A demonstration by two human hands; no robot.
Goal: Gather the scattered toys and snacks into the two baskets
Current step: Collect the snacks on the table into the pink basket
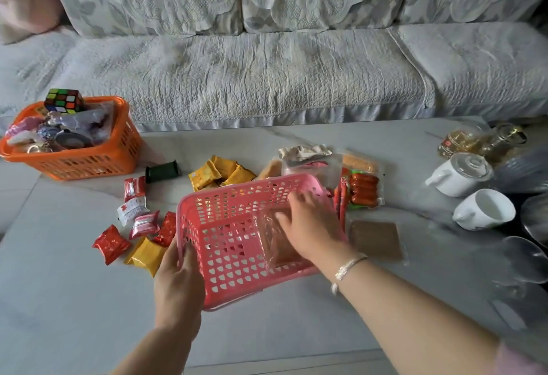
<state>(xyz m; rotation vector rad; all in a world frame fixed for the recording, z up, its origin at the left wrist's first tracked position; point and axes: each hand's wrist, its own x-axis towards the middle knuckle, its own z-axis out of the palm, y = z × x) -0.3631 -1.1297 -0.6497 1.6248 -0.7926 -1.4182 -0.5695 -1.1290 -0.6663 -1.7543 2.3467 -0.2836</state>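
Pink perforated plastic basket (237, 226) sits tilted on the pale marble table (74, 315) among scattered red and yellow snack packets (145, 256), her left hand (178, 279) gripping its near rim, her right hand (311, 223) inside, fingers spread on a clear-wrapped brown snack (278, 244).

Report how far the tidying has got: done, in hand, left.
Done: the orange basket already holds toys, a puzzle cube on top. In hand: the left hand grips the pink basket while the right hand lays a clear packet inside. Left: red and yellow snacks, the sausage pack and a brown packet remain on the table.
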